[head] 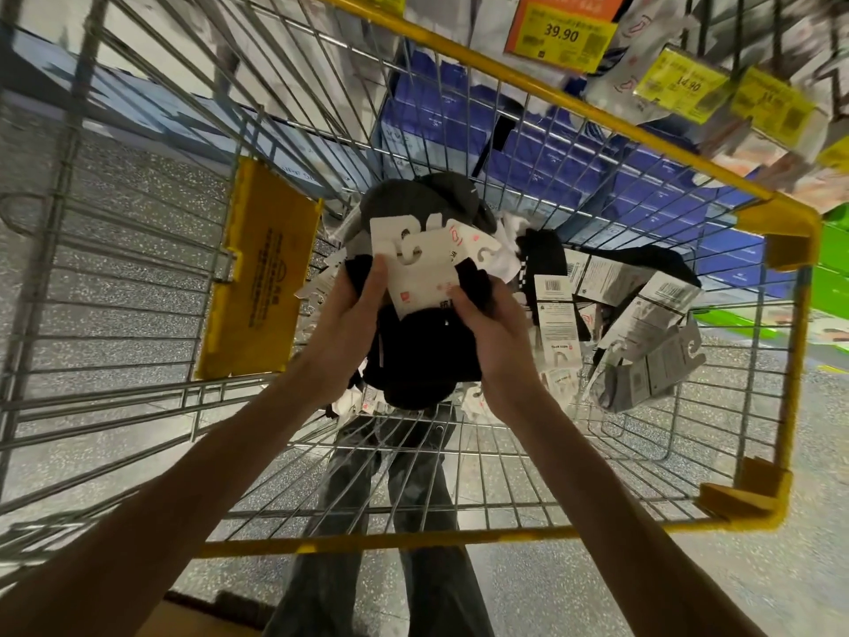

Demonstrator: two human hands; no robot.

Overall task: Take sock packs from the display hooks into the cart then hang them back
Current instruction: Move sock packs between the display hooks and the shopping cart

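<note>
Reaching in from six o'clock over the near rim of the cart (413,540), the person's two bare forearms converge on the middle of the basket. The left hand (349,314) is curled round the nine o'clock side of a bundle of sock packs (422,360), its thumb pressed flat on the top white header card (420,268). The right hand (496,333) wraps the three o'clock side, thumb on that card's lower corner and fingers closed round the black socks beneath. The bundle is held inside the basket; whether its lower end touches the wire floor cannot be told. Several cards fan out at twelve o'clock of the hands, their hook cut-outs not lined up.

At three o'clock of the bundle, loose packs (643,324) lie in the basket toward its right wall, barcode sides up. A yellow flap (262,273) stands at nine o'clock. Beyond the far rim (551,91), between one and two o'clock, hanging packs (636,34) and yellow price tags (680,85) mark the display.

The step looks like gathering packs for rehanging. It would go best if the person squared the cards so the cut-outs stack, pinched close to the headers and not the soft socks, and lifted well clear of the far rim. Packs from the middle of so thick a stack could slip out.
</note>
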